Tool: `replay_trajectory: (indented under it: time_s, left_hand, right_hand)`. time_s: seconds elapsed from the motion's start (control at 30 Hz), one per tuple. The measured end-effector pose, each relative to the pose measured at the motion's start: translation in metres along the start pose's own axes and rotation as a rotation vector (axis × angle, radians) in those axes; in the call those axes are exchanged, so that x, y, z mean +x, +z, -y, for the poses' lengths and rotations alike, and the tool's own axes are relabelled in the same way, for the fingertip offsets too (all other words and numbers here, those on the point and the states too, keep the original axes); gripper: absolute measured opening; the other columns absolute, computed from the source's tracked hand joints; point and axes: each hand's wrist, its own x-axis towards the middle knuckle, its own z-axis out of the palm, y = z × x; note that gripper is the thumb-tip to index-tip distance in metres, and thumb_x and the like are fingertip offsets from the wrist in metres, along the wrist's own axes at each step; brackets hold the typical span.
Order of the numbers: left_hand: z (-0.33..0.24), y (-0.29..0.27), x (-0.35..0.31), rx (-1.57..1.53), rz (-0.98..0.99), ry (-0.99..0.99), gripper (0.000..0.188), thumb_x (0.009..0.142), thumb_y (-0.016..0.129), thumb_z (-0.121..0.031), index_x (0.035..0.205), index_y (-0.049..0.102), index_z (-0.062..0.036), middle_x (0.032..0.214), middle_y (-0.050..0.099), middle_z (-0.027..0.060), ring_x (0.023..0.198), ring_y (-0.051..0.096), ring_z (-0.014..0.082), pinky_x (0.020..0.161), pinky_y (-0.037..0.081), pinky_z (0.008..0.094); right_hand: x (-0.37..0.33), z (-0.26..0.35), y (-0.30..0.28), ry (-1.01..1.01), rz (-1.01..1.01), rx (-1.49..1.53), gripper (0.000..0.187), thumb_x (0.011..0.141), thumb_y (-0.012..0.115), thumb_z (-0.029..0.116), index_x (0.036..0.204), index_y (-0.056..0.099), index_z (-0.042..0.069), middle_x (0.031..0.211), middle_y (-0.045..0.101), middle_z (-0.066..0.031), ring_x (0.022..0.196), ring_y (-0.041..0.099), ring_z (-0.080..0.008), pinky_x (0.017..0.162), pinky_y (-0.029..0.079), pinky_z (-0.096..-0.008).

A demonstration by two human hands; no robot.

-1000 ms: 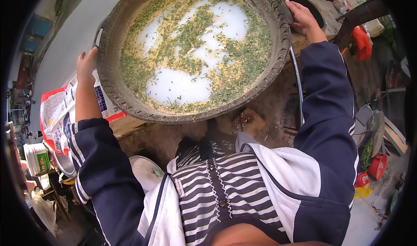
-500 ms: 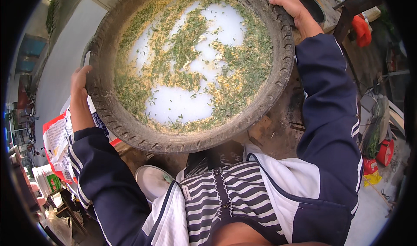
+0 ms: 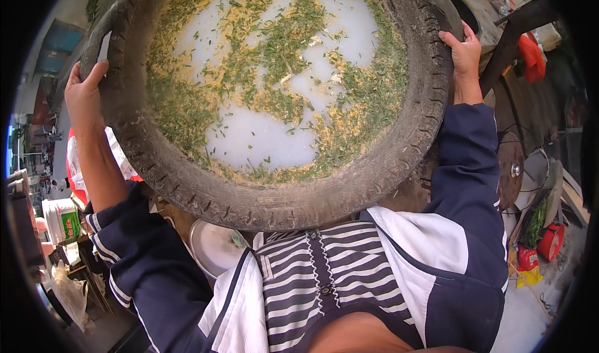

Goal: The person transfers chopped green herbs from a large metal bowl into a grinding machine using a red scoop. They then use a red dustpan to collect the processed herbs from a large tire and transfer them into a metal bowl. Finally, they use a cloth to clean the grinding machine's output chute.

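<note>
A big round tub of dark, tyre-like rubber (image 3: 274,206) is held up in front of my body. Its dusty rim carries tread notches. Chopped greens (image 3: 178,106) mixed with yellow meal lie in it, with bare whitish patches (image 3: 265,144) between. I cannot tell whether the white is liquid or the tub's bottom. My left hand (image 3: 86,97) is closed on the tub's left side at a strap-like handle, thumb toward me. Over the right side, my right hand (image 3: 465,57) grips the outer edge, and its other fingers are partly hidden behind the tub.
Below the tub's left side is a round white basin (image 3: 215,250). A white bucket (image 3: 61,221) with a green label and a clear plastic bag (image 3: 68,294) stand farther left. At right are a dark metal beam (image 3: 508,53), a red bag (image 3: 534,60) and a red container (image 3: 551,242).
The tub has come nearer and looks larger, its near rim now lower over my shirt. Both hands have moved outward with it, still holding its sides.
</note>
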Motion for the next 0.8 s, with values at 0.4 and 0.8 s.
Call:
replay_trajectory:
  time_s: [0.4,0.8]
  left_hand:
    - [-0.002,0.011,-0.006,-0.152,-0.008,-0.091,0.045,0.072,0.073,-0.009,0.11,0.053,0.0033,0.094,0.063,0.0066,0.081,0.059,0.0126,0.074,0.047,0.0228]
    - [-0.001,0.007,-0.01,-0.105,-0.103,-0.141,0.041,0.071,0.073,-0.008,0.108,0.057,0.0013,0.095,0.063,0.0069,0.083,0.06,0.0137,0.077,0.046,0.0236]
  right_hand:
    - [-0.003,0.008,0.027,-0.011,-0.058,-0.2,0.05,0.067,0.07,-0.005,0.114,0.053,-0.007,0.1,0.06,-0.007,0.088,0.058,-0.014,0.083,0.045,-0.0254]
    - [0.007,0.004,0.011,0.026,-0.038,-0.302,0.049,0.068,0.071,-0.005,0.114,0.054,-0.006,0.098,0.061,-0.007,0.08,0.057,-0.0129,0.075,0.045,-0.0235]
